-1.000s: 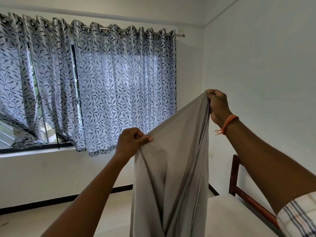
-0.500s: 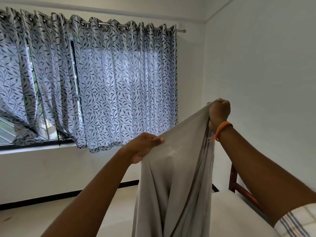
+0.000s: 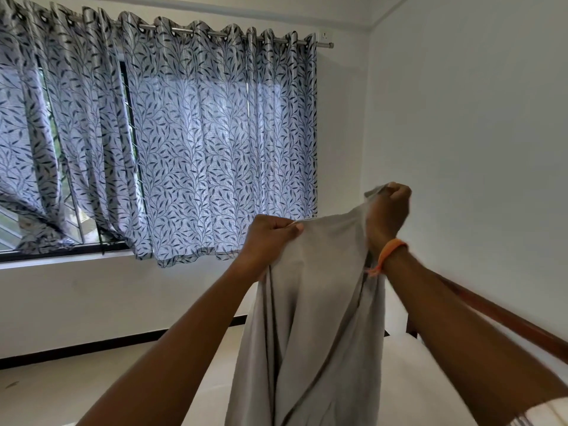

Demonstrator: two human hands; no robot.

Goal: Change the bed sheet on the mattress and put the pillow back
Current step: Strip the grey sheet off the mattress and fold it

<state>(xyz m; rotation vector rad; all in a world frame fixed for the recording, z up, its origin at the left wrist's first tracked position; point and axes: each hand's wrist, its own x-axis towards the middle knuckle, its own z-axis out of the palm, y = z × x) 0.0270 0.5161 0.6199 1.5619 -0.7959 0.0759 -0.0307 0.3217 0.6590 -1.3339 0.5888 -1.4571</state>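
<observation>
Both hands are raised in the head view, gripping the top edge of a grey bed sheet (image 3: 310, 318) that hangs down between the forearms. The left hand (image 3: 270, 238) has its fingers curled over the edge with the thumb pinching the cloth. The right hand (image 3: 388, 210), slightly blurred, is fisted round a corner held higher; an orange wristband (image 3: 388, 253) circles that wrist. Below at the right lie the bare mattress (image 3: 408, 379) and a wooden bed frame (image 3: 498, 318). Leaf-patterned curtains (image 3: 184, 142) cover the window.

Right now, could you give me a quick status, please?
Both hands, left and right, grip grey sheet, held up. Bare mattress below. Nothing in the way.
</observation>
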